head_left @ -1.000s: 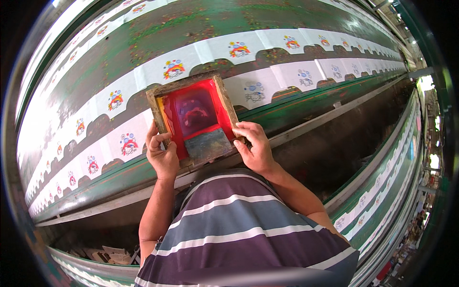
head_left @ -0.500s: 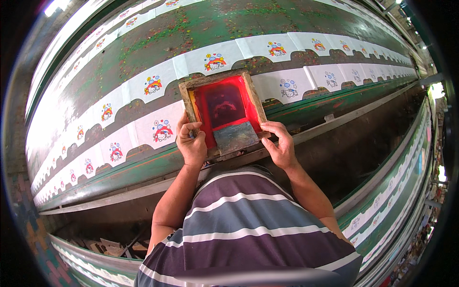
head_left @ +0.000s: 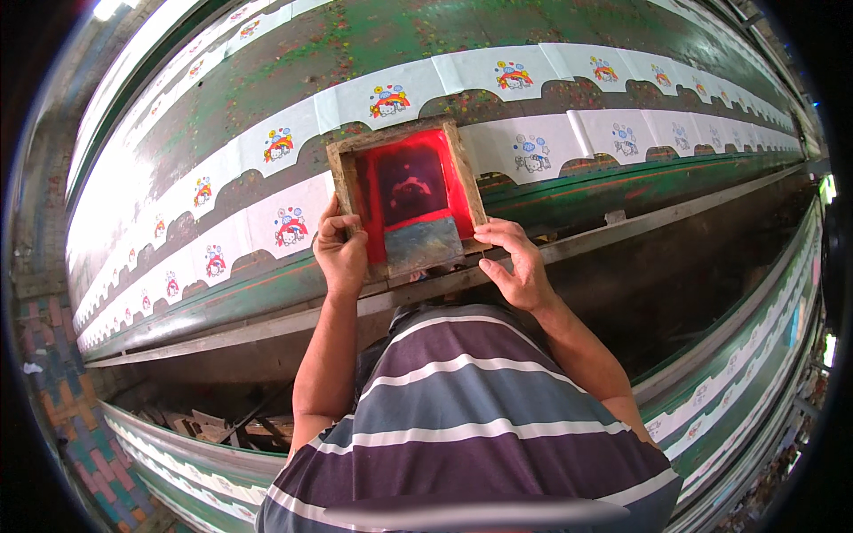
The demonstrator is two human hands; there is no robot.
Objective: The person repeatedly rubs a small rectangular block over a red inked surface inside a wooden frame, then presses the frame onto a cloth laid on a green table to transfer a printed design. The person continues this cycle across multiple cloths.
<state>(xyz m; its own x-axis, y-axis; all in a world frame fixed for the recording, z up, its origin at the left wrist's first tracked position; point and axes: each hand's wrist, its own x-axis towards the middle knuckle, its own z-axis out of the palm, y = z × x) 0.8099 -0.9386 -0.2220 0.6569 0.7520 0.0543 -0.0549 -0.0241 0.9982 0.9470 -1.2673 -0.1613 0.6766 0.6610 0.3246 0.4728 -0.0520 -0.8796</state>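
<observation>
Wooden frame [head_left: 468,178] with a red interior, positioned between the two hands and extending beyond them over the near edge of the green table [head_left: 426,40]. The left hand [head_left: 343,258], fingers curled, grasps its lower left side; the right hand [head_left: 520,266], thumb parted from forefinger, holds its lower right corner. A grey panel [head_left: 424,246] occupies the frame's near end; printed white sheets [head_left: 555,133] lie alongside.

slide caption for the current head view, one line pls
Left hand and right hand hold a wooden-framed red screen at a green table lined with printed white sheets.
</observation>
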